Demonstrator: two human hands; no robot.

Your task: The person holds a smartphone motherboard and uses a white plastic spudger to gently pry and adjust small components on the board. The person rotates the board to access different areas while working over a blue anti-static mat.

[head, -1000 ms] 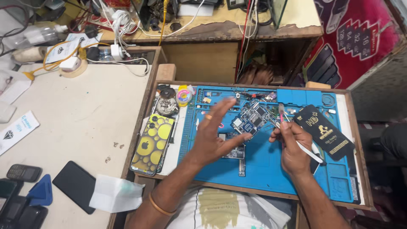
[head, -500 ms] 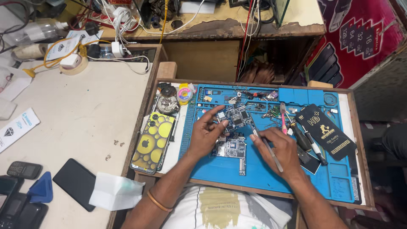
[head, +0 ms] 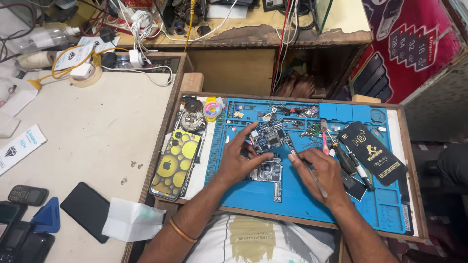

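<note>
Left hand: your left hand lies half-open, fingertips steadying the circuit board.
Right hand: your right hand grips tweezers, tip at the board.
Surface: blue repair mat.

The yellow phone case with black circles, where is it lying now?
In the head view, the yellow phone case lies at the left edge of the blue work mat, left of the person's left hand, below a round grey part.

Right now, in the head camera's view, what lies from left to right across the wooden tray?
Yellow-circled phone case → left hand → circuit board → right hand → black card packet.
</note>
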